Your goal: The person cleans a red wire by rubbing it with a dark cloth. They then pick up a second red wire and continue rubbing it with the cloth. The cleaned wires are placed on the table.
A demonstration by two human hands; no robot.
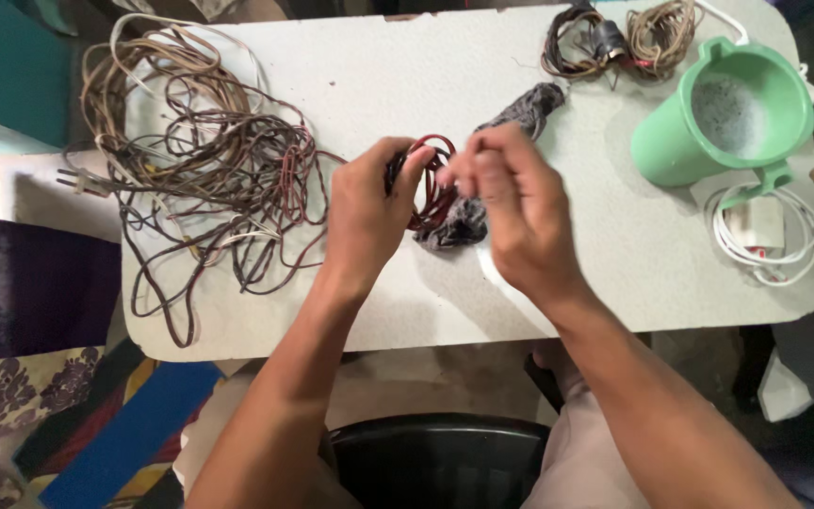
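Note:
My left hand (367, 209) grips a small coil of dark red wire (432, 185) above the middle of a pale table (407, 75). My right hand (512, 209) pinches the same coil from the right side with thumb and forefinger. The red wire trails left from the coil into a big tangle of brown, red and white wires (204, 160) on the table's left part. A dark grey rag (520, 111) lies on the table under and behind my hands.
A light green plastic jug (708, 132) lies at the right, with a coiled white cable and adapter (763, 231) below it. Small bundles of brown and black wire (624, 38) sit at the far edge. A black seat (435, 462) is below me.

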